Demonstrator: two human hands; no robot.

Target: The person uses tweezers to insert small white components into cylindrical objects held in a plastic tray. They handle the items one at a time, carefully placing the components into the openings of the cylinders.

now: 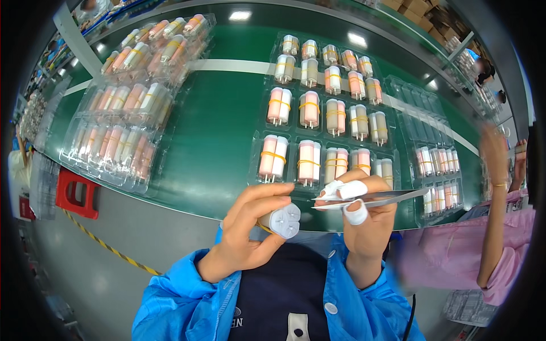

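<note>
Altogether, two hands [242,236] [369,230] hold one bundle [284,221], one pair of tweezers [392,197].

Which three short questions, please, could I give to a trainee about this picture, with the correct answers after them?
1. Which tool is held in the right hand?
2. True or false: the white finger covers are on the left hand.
3. Choose one. The bands around the bundles in the middle tray are: a) blue, b) yellow, c) black.

Key:
1. Metal tweezers.
2. False: the white finger covers are on the right hand; the left hand holds a bundle with its end face toward the camera.
3. b) yellow.
</note>
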